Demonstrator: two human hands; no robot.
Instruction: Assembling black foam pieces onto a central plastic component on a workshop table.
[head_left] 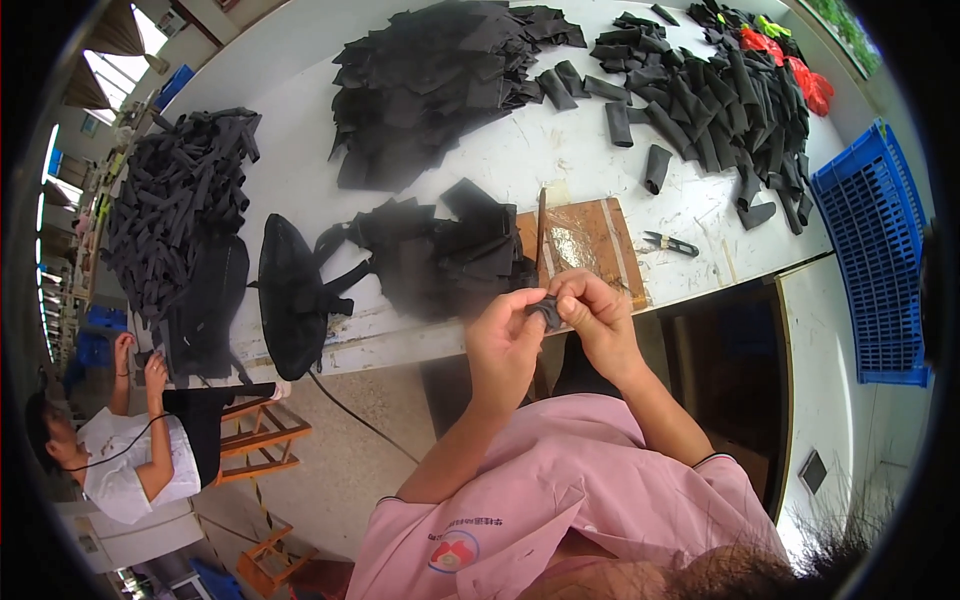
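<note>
White worktable carried heaps of flat black fabric pieces and rolled black sleeves. Right of it stood a blue slatted crate, its contents hidden. Just off the table's near edge, the left hand and right hand both pinched one small black piece between fingertips.

Bright daylight from windows at left; soft shadows; heavy fisheye bend, dark vignette at edges.

Both hands, left hand and right hand, are pinching a small black fabric piece just above the white surface, near a wooden board.
</note>
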